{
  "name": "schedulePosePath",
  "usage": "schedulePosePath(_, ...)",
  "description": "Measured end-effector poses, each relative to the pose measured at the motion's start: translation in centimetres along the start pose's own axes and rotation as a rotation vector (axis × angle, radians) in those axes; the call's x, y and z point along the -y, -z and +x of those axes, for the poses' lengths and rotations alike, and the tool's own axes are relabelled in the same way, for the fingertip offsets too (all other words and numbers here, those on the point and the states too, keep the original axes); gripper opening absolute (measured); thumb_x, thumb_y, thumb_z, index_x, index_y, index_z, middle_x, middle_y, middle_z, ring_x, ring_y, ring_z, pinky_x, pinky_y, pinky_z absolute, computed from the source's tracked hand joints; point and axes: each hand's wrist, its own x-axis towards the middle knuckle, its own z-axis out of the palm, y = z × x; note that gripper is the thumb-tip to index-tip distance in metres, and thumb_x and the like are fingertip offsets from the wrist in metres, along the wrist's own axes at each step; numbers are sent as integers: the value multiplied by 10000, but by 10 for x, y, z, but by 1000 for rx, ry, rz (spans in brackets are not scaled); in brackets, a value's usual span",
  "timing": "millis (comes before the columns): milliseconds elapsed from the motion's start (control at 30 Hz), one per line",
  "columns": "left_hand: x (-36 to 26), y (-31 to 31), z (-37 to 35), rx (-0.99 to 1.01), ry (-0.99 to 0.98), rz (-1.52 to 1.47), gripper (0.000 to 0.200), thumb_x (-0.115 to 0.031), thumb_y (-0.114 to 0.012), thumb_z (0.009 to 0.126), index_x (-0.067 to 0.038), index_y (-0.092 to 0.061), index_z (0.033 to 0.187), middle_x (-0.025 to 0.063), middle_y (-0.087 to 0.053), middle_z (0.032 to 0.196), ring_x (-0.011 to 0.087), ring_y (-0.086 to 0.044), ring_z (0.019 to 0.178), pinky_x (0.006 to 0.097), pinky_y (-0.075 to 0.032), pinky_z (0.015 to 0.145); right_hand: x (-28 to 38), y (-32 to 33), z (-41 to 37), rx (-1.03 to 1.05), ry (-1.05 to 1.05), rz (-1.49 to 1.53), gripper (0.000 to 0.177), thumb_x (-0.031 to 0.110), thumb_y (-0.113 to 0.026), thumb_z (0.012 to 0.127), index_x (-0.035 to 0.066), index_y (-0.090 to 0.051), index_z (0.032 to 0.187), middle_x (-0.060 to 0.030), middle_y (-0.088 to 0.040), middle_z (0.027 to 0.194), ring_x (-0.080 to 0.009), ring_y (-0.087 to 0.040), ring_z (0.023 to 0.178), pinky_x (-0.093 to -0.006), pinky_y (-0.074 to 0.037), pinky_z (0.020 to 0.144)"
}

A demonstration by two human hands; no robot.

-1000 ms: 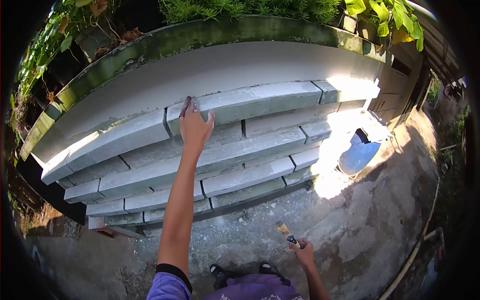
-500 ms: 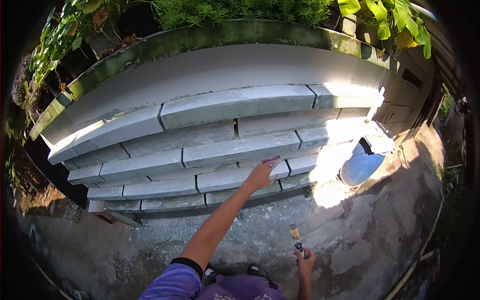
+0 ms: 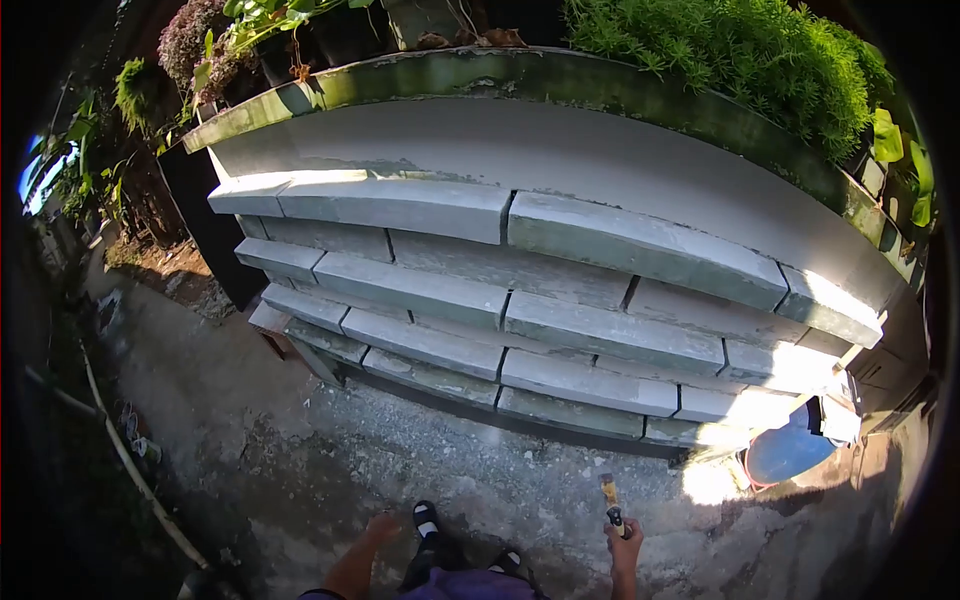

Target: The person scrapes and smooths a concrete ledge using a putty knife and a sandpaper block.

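Right hand (image 3: pixel 626 540) is closed around the dark handle of a paintbrush (image 3: pixel 609 497), low at the person's side and well short of the stepped wall (image 3: pixel 600 335). The bristles point up and forward, probably to keep the tip off the clothes and the concrete ground (image 3: pixel 300 450). Left hand (image 3: pixel 382 526) hangs low just beside the sandalled foot (image 3: pixel 426 520), fingers loose, nothing in it, touching nothing. The grey slabs of the wall run in staggered rows under a green-stained ledge (image 3: pixel 520 70) topped with plants (image 3: pixel 740 50). A blue bucket (image 3: pixel 785 455) sits at the wall's right foot, near the brush side.

Against half a second ago: the left arm was stretched out with fingers on a lower slab, and now it has dropped back. The brush grip is unchanged. The head has swung left, so the bucket sits further right and the wall's left end shows.
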Motion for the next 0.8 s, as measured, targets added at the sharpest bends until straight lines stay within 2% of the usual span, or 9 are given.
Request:
schedulePosePath(100,21,-15,-75,-657,-39,-619,481,-391,-422,927,-45,-646,1176,177,-667,1126,336,-607,1095,440,-468,957,35,-59,25,174,179,-113,306,-1,-730,776,37,-551,1021,11,-601,754,-37,-488,601,-206,-373,529)
schedulePosePath(200,19,-42,-114,-455,438,-1928,468,-373,-441,914,-74,-615,1230,97,-674,1133,271,-619,1037,375,-471,931,71,-125,26,296,248,-119,308,-1,-744,770,24,-565,1020,9,-600,790,-36,-506,643,-203,-389,555)
schedulePosePath(267,27,-72,-133,-536,522,-2350,435,-299,-401,946,-22,-601,1216,108,-666,1103,313,-634,1014,422,-494,898,76,-169,22,321,264,-92,303,6,-745,777,25,-574,1027,12,-586,772,-40,-505,625,-203,-376,528)
schedulePosePath(333,32,-82,-151,-610,694,-2458,435,-295,-403,945,-20,-594,1221,112,-659,1113,314,-628,1023,422,-489,905,66,-212,16,311,291,-51,304,16,-741,791,34,-581,1049,24,-560,711,-47,-494,569,-205,-346,468)
schedulePosePath(400,43,-81,-160,-663,847,-2431,434,-291,-405,944,-17,-588,1226,115,-652,1123,314,-622,1032,423,-483,911,58,-256,-1,313,245,-11,246,10,-735,796,8,-603,1004,11,-570,723,-41,-497,599,-205,-369,515)
schedulePosePath(500,74,-56,-157,-709,921,-2349,433,-285,-409,942,-14,-578,1234,120,-642,1138,316,-614,1045,423,-475,921,37,-317,-25,411,83,24,187,91,-694,848,-14,-623,986,-10,-559,690,-62,-499,557,-211,-354,474)
schedulePosePath(633,128,8,-152,-765,831,-2203,434,-277,-413,939,-10,-565,1245,127,-628,1159,317,-603,1063,423,-464,934,21,-407,-59,533,-181,83,262,212,-573,940,-42,-631,957,-38,-560,662,-103,-510,507,-240,-361,439)
schedulePosePath(733,167,55,-150,-815,704,-2090,435,-271,-416,938,-6,-556,1253,132,-618,1174,318,-595,1077,423,-455,944,-1,-467,-72,626,-165,-7,305,228,-508,967,-52,-629,963,-52,-578,673,-124,-519,500,-260,-383,450)
schedulePosePath(800,188,80,-148,-833,623,-2037,436,-267,-419,937,-4,-549,1259,135,-611,1184,319,-589,1086,424,-450,951,4,-505,-81,673,-130,-68,270,201,-503,975,-40,-600,1047,-76,-597,685,-134,-539,511,-269,-409,470)
